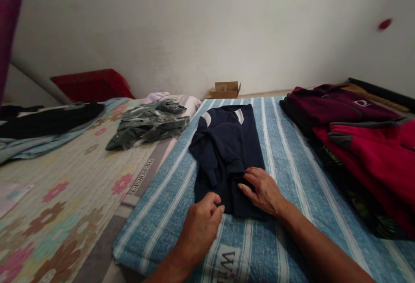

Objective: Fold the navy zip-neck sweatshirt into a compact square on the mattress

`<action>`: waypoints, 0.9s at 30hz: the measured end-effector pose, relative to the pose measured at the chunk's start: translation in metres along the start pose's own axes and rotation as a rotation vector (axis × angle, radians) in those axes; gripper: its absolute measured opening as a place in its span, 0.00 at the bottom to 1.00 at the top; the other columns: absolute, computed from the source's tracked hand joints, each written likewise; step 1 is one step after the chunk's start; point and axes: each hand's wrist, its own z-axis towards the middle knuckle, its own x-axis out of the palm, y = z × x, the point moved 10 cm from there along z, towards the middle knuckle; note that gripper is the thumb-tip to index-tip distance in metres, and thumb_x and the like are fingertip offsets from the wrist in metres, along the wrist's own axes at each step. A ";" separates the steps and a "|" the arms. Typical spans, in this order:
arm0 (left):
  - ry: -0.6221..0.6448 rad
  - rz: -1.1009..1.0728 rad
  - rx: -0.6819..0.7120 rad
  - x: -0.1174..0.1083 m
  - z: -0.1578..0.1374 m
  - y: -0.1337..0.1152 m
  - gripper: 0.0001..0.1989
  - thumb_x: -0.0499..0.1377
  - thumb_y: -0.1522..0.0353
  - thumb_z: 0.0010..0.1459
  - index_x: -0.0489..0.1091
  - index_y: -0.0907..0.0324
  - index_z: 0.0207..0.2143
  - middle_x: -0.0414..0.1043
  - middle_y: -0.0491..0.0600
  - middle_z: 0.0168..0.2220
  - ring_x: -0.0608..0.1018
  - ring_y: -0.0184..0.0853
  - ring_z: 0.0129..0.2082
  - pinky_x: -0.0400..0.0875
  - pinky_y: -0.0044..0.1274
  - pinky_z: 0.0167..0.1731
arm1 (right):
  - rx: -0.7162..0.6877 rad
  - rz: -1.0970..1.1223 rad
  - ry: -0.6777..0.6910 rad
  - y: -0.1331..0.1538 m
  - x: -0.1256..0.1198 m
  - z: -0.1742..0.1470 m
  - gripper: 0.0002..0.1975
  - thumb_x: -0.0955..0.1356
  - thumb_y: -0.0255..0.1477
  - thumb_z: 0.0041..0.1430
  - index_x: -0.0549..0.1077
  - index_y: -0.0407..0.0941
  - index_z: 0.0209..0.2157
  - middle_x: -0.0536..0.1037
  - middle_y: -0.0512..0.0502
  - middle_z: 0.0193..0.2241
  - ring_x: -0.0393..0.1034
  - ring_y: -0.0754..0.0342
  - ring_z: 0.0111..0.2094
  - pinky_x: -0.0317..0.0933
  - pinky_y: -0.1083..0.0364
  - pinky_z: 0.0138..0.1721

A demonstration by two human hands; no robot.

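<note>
A navy long-sleeved sweatshirt (227, 144) with pale patches at the shoulders lies on the blue striped bed cover, its sleeves folded in over the body. My left hand (202, 222) is at the lower left corner of its hem, fingers curled and thumb pressed against them; the fingertips' grip is partly hidden. Over the lower right part of the sweatshirt rests my right hand (264, 190), its fingertips touching a sleeve cuff and its thumb held apart from the fingers.
Maroon (340, 105) and red garments (379, 153) are stacked at the right. Crumpled grey-green clothing (152, 123) lies left, on a flowered cover (78, 179). Black clothing (55, 120) is farther left. A small cardboard box (227, 89) stands by the wall.
</note>
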 end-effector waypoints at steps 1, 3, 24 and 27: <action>-0.055 0.064 0.066 -0.011 0.000 -0.001 0.03 0.54 0.67 0.52 0.66 0.56 0.30 0.64 0.41 0.18 0.70 0.29 0.18 0.61 0.19 0.19 | -0.024 -0.002 0.017 0.005 0.000 -0.002 0.16 0.61 0.39 0.61 0.73 0.42 0.39 0.73 0.39 0.39 0.64 0.47 0.45 0.59 0.49 0.47; -0.131 0.201 0.199 -0.024 -0.002 -0.002 0.04 0.54 0.68 0.53 0.68 0.56 0.31 0.69 0.44 0.23 0.73 0.32 0.24 0.64 0.21 0.26 | -0.083 -0.006 0.069 0.017 0.003 -0.006 0.20 0.63 0.42 0.59 0.72 0.42 0.43 0.72 0.38 0.42 0.63 0.45 0.47 0.57 0.46 0.49; -0.118 0.771 0.498 0.012 -0.012 -0.021 0.10 0.50 0.79 0.53 0.68 0.60 0.30 0.67 0.51 0.36 0.67 0.40 0.39 0.64 0.33 0.40 | -0.049 -0.160 0.102 0.026 0.032 -0.009 0.17 0.60 0.34 0.62 0.68 0.48 0.51 0.70 0.40 0.41 0.62 0.44 0.47 0.56 0.44 0.50; -0.020 0.745 0.492 0.017 -0.009 -0.013 0.11 0.51 0.79 0.51 0.69 0.61 0.34 0.68 0.52 0.41 0.67 0.40 0.43 0.63 0.33 0.44 | -0.061 -0.169 0.063 0.029 0.032 -0.007 0.15 0.61 0.33 0.61 0.69 0.49 0.49 0.71 0.41 0.40 0.63 0.44 0.45 0.57 0.44 0.47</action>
